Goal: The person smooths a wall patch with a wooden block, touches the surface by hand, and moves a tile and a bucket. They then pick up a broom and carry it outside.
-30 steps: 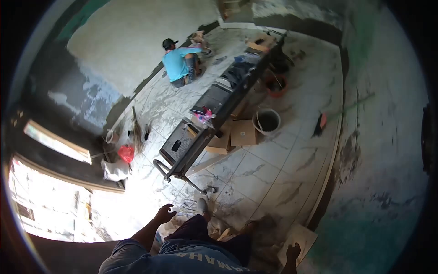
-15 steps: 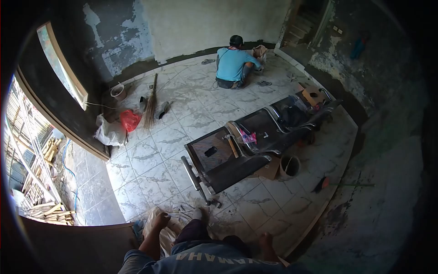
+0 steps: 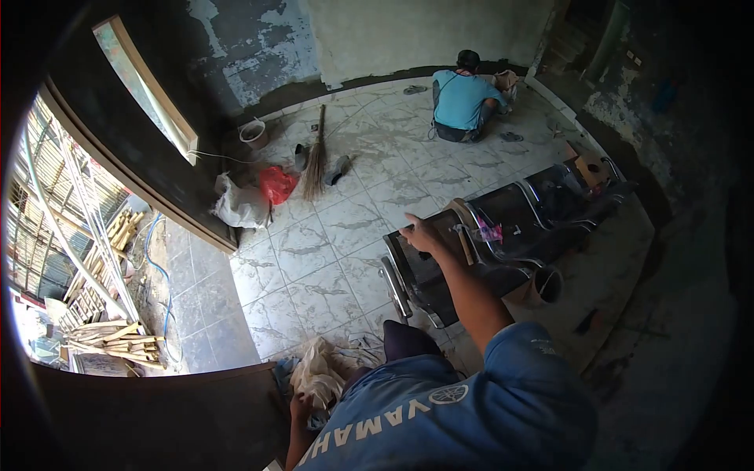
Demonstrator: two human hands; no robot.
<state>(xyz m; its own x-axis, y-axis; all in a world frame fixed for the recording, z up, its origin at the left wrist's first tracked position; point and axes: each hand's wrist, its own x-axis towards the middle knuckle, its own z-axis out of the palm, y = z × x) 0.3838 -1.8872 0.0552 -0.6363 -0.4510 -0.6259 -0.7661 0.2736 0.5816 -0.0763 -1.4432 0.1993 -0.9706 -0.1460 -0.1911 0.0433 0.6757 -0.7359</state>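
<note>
My left hand is low at the near edge of a crumpled whitish sack, its fingers curled in on the cloth. Stretched forward, my right hand is over the near seat of a dark metal bench, thumb and forefinger apart at the seat's edge. A small dark object shows just under that hand. Right of it on the bench lie a hammer with a wooden handle and a pink packet.
A person in a blue shirt squats by the far wall. A broom, a red bag, a white sack and a bucket are at the left. Another bucket stands beside the bench. Bamboo pieces lie outside the doorway.
My right hand has gone from low beside my body up and forward to the bench seat. My left hand stays by the sack, slightly lower. The view has swung left.
</note>
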